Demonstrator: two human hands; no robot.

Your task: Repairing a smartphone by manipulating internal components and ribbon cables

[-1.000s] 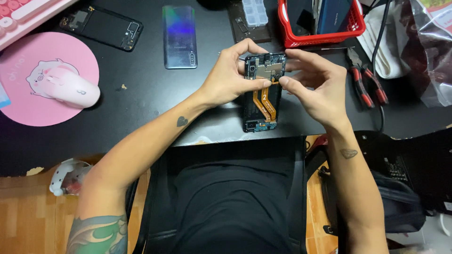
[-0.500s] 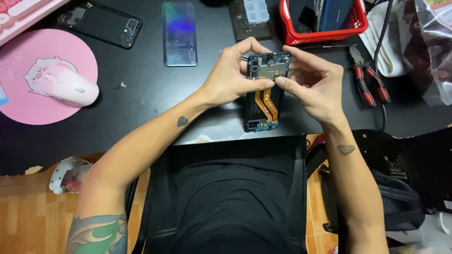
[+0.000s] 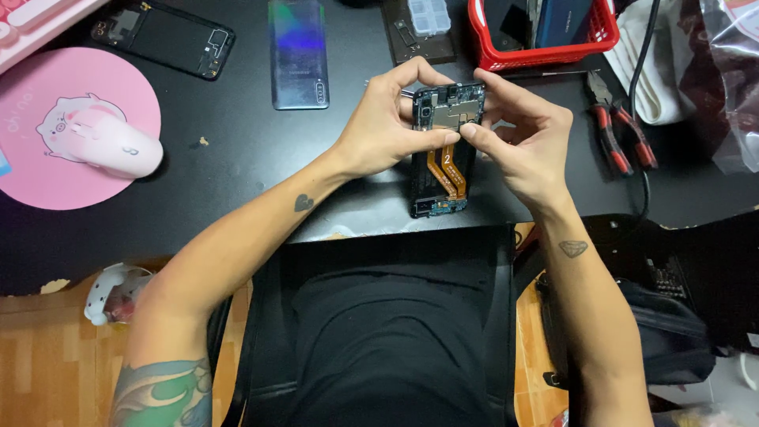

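1. Here, far left on the black table (image 3: 237, 158), a pink mouse (image 3: 107, 142) sits on a round pink mouse pad (image 3: 47, 174).
2. Next to that lies a black phone frame (image 3: 162, 35), and beside it a shiny blue phone back cover (image 3: 298, 51).
3. The left hand (image 3: 387, 126) has its grip closed on the left side of the open phone (image 3: 444, 150). The thumb lies across the front, and a finger curls over the top.
4. The open phone is in the middle, held up over the near edge of the table. Its inside faces up, with an orange flat cable (image 3: 444, 166) running down it.
5. The right hand (image 3: 526, 146) has its grip closed on the right side. Its fingertips press on the part near the top of the phone.
6. A moment ago the phone looked much the same. Both hands have stayed on it, and the fingers only moved a little at the top. So the work on that top part looks still in hand, not done.
7. Far right are a red basket (image 3: 545, 51) and red-handled pliers (image 3: 621, 138).
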